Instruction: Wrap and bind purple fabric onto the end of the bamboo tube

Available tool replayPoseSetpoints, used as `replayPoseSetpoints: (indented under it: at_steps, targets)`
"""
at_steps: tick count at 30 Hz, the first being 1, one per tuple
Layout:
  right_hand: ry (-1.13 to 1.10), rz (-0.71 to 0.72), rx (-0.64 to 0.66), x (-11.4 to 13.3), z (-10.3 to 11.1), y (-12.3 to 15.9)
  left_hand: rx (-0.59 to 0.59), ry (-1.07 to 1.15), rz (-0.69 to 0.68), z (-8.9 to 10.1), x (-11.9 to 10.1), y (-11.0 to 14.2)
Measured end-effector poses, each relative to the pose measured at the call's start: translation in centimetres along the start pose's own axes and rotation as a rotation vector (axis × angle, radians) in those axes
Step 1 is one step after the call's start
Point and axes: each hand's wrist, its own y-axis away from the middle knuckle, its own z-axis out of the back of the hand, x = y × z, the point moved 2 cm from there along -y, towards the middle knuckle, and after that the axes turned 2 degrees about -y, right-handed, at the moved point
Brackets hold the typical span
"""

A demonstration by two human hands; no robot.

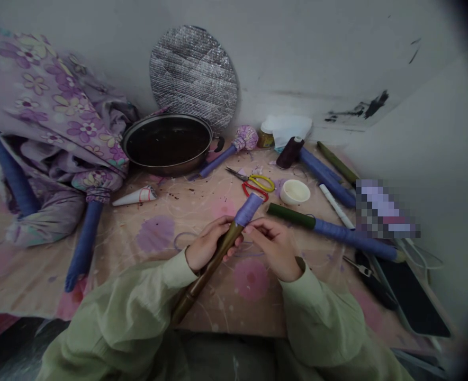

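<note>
While left hand (pixel 208 244) and right hand (pixel 276 248) close fingers (pixel 255 227) on a tube (pixel 218 255), tablecloth (pixel 138 280) lies open.

The left hand (pixel 210 243) is curled closed, its fingers (pixel 228 254) wrapped round, while the right hand (pixel 276 248) pinches beside it; both forearms, in loose pale-green cloth sleeves (pixel 321 317), angle inward.

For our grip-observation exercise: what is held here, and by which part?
Green rod with blue-wrapped end: left hand on the shaft, right hand at the wrapping's base.
</note>
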Motion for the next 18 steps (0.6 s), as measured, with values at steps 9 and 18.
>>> replayPoseSetpoints:
  at_steps: [9,18]
  targets:
    - [0.072,0.036,-0.013,-0.7,0.0,0.2,-0.042,-0.188,-0.056,-0.3,0.3,0.2]
    - [-0.050,0.210,-0.447,-2.3,2.7,-1.8,-0.044,-0.148,-0.092,-0.2,0.0,0.3]
